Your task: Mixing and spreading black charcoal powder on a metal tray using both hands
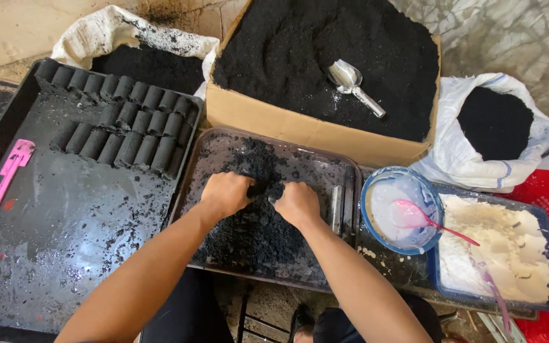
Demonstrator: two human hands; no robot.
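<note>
Pressing side by side into a mound of damp black charcoal powder [255,228] on a brown rectangular tray [344,174], the left hand [225,192] and right hand [297,202] curl closed, apparently gripping clumps, with a blue bowl of white paste [370,219] just right.

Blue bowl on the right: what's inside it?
The blue bowl holds a white, pasty liquid and a pink spoon whose handle sticks out over the rim. The liquid covers the bowl's bottom, so anything beneath it cannot be seen.

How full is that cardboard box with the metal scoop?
Full: black powder fills the cardboard box to its rim, and the metal scoop lies on top.
</note>
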